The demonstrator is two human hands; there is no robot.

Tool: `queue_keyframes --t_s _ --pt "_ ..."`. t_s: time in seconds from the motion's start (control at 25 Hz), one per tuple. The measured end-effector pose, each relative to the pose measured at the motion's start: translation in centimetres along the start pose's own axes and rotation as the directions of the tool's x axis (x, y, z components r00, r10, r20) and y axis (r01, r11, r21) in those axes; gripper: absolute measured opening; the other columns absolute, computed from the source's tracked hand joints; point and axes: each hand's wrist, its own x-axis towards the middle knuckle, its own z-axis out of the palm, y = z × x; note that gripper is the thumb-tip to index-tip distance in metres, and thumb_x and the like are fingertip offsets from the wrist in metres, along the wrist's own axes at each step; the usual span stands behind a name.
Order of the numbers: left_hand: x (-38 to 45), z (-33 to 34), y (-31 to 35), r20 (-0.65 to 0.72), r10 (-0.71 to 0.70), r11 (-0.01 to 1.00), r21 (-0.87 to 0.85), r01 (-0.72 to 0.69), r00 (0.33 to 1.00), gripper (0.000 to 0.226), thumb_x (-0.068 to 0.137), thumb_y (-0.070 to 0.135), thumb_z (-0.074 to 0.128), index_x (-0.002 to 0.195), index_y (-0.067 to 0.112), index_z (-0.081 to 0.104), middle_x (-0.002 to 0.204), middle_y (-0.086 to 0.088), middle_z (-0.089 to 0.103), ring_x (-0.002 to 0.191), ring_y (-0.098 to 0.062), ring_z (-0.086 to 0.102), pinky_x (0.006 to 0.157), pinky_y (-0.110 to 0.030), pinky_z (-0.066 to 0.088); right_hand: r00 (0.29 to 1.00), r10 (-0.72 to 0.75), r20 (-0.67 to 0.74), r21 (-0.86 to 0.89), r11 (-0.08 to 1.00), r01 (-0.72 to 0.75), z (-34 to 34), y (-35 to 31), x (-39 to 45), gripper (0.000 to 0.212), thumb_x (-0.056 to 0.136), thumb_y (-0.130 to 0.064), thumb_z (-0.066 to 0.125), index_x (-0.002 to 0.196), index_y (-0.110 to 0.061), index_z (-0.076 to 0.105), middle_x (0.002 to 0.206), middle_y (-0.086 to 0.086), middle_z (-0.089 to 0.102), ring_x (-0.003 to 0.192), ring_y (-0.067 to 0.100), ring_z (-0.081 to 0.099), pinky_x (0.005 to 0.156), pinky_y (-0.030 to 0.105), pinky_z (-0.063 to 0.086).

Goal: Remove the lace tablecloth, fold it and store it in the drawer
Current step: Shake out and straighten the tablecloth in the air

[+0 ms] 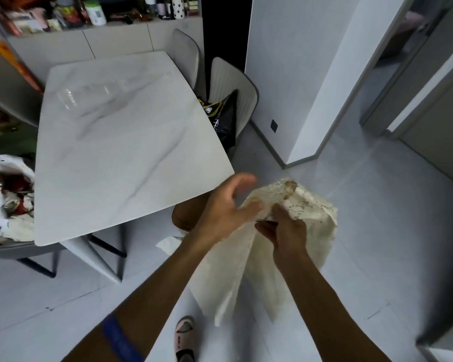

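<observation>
The cream lace tablecloth (pixel 309 212) hangs bunched in the air to the right of the white marble table (pixel 120 142), its lower part draping down toward the floor. My right hand (pixel 285 231) grips a gathered fold of the cloth near its top. My left hand (pixel 228 205) is beside it on the left; its thumb and lower fingers pinch the cloth's edge while the upper fingers are spread. The tabletop is bare. No drawer shows in this view.
Grey chairs (pixel 233 82) stand at the table's far right, one holding a black bag (pixel 224 118). A chair at the left carries a white bag of items (pixel 5 194). A cabinet with clutter runs along the back. A white wall corner (pixel 298 100) and doorways lie right.
</observation>
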Motion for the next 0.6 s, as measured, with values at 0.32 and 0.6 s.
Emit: queue_keyframes --t_s 0.32,0.6 --pt "-5.9 4.8 -6.9 -0.168 -0.204 0.978 0.013 0.209 0.964 0.058 0.075 0.035 0.080 0.123 0.036 0.047 0.121 0.017 0.055 0.110 -0.001 0.052 0.088 -0.002 0.037 0.995 0.004 0.099 0.034 0.999 -0.007 -0.4 -2.0 -0.6 0.013 0.087 -0.019 0.070 0.100 -0.014 0.070 0.093 0.007 0.078 0.078 0.024 0.075 0.056 0.031 0.060" --pt "-4.3 2.2 -5.0 0.024 -0.136 0.885 -0.446 0.132 0.990 0.029 0.071 0.012 0.084 0.075 0.025 0.058 0.076 -0.016 0.058 0.070 -0.028 0.052 0.063 -0.039 0.043 0.986 -0.153 0.069 -0.183 0.969 0.163 -2.4 -4.7 0.0 0.012 0.091 -0.032 0.065 0.091 -0.021 0.070 0.080 0.000 0.078 0.069 0.018 0.075 0.050 0.027 0.058"
